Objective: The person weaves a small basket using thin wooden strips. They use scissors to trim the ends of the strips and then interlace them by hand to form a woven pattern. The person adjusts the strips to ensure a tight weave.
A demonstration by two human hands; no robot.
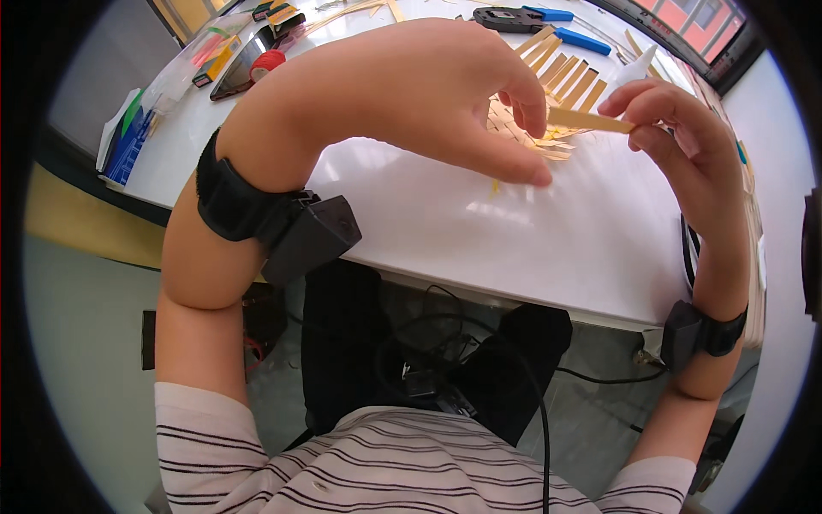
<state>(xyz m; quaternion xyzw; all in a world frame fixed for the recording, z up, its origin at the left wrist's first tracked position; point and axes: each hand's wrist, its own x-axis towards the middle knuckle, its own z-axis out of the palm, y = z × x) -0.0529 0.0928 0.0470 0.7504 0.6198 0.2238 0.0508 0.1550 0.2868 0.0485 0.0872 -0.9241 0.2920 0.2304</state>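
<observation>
The right hand [698,141] pinches a flat pale-yellow strip [591,121]; a woven pale-yellow mat [507,124] lies below the left hand [445,94], thumb wide from fingers. Beyond the pinch is a white tapered bottle [634,71], contents hidden.

woven piece [503,118]: partly behind left grip [445,94] | white bottle [635,68]: partly behind right grip [689,141]

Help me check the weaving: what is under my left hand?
Part of the woven mat shows past the left hand; whatever the hand itself covers cannot be seen.
</observation>
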